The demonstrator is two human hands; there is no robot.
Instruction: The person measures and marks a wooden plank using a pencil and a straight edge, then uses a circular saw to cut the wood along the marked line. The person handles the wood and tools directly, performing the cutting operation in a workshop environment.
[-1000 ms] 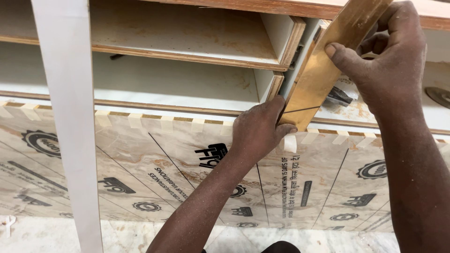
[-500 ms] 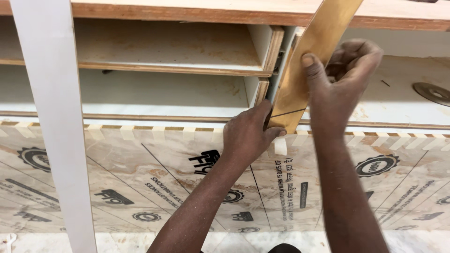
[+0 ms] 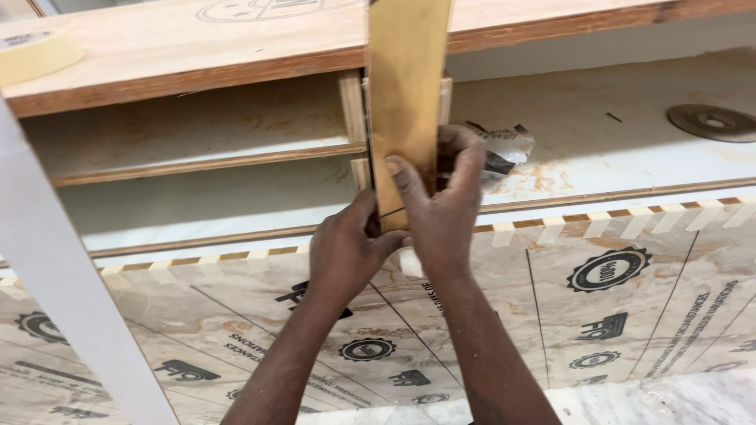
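Observation:
A long golden-brown laminate strip stands upright against the vertical divider of a plywood cabinet. My right hand grips the strip's lower part, thumb across its face. My left hand holds the strip's bottom edge from the left and below. Both hands touch each other at the strip's lower end.
A white board leans diagonally at the left. A roll of masking tape lies on the plywood top. A round metal disc and crumpled scraps rest on the right shelf. A printed protective sheet covers the front panel.
The strip has swung from tilted right to upright against the divider. My right hand has slid down to its lower end, meeting the left hand. The view has shifted right.

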